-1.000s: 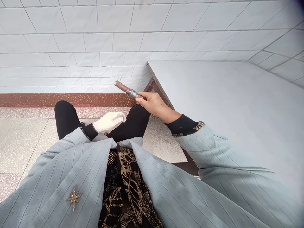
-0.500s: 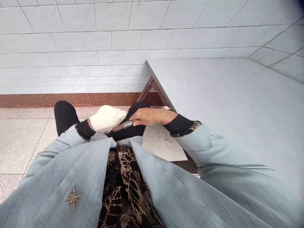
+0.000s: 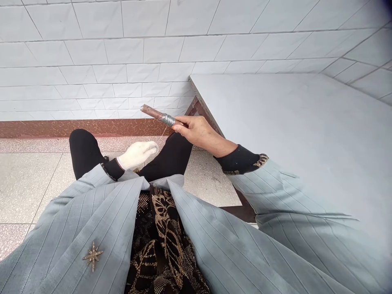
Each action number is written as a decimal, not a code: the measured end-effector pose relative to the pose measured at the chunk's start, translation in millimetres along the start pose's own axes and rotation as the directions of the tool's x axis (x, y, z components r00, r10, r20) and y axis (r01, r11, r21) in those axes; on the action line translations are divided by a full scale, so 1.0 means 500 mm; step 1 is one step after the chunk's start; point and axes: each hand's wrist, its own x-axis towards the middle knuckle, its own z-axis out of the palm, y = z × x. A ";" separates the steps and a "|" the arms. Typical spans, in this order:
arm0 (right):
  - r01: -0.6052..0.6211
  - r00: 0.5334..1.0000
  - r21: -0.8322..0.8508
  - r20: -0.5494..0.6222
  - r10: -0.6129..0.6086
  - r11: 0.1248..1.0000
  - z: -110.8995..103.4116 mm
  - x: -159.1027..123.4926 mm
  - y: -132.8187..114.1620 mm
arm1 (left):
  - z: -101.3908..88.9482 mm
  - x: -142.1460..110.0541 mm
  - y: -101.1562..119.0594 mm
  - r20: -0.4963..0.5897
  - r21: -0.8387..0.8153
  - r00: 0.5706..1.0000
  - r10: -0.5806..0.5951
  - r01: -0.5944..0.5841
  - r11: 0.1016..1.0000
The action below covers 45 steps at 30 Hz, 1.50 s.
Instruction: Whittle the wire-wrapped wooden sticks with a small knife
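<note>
Bare, my right hand (image 3: 196, 130) grips one end of a brown wooden stick (image 3: 150, 112), which points up and left in front of the wall. Silvery wire (image 3: 168, 119) is wound in a tight coil around the stick, just beyond my fingers. From that coil a thin strand (image 3: 163, 132) runs down to my left hand (image 3: 139, 154). A white knitted glove covers the left hand, which is lower, over my lap, with its fingers closed and pinched on the strand.
A pale grey tabletop (image 3: 290, 122) on a brown frame stands close at my right. White wall tiles (image 3: 141, 51) with a reddish-brown skirting band (image 3: 61, 128) rise ahead. My knees (image 3: 84, 149) are above a speckled floor (image 3: 27, 175).
My right hand has lifted the stick up and away from my lap, turning its free end upward. My left hand has dropped slightly left and down, and the strand between them is longer.
</note>
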 end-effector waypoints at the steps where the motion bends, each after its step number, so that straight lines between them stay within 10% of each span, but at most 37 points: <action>1: 0.008 1.000 -0.062 -0.004 -0.008 0.998 0.002 0.001 0.005 | 0.001 -0.001 0.004 0.007 0.066 1.000 0.003 -0.003 0.998; 13: 0.135 0.962 -0.504 0.273 0.009 0.853 0.020 -0.004 0.025 | -0.070 -0.017 0.027 -0.032 0.569 0.997 0.072 -0.041 0.822; 21: 0.428 0.733 -0.020 0.592 -0.334 0.904 0.028 -0.016 -0.009 | -0.105 0.021 -0.018 -0.097 0.339 0.995 0.021 0.013 0.941; 27: 0.279 0.949 0.013 0.153 -0.277 0.960 0.017 -0.023 -0.043 | -0.029 0.009 -0.026 0.005 -0.144 0.999 -0.040 0.040 0.989; 31: 0.115 0.993 0.020 -0.019 -0.114 0.993 0.018 -0.015 -0.028 | 0.003 -0.009 -0.014 0.094 -0.186 0.995 0.040 -0.021 0.982; 38: 0.053 0.998 -0.268 0.000 -0.055 0.962 0.021 -0.001 0.011 | -0.018 -0.023 0.002 0.030 0.302 0.996 0.084 -0.089 0.949; 45: 0.238 0.955 -0.517 0.280 -0.101 0.822 0.033 -0.009 0.016 | -0.086 -0.021 0.013 -0.071 0.551 0.981 0.182 -0.113 0.827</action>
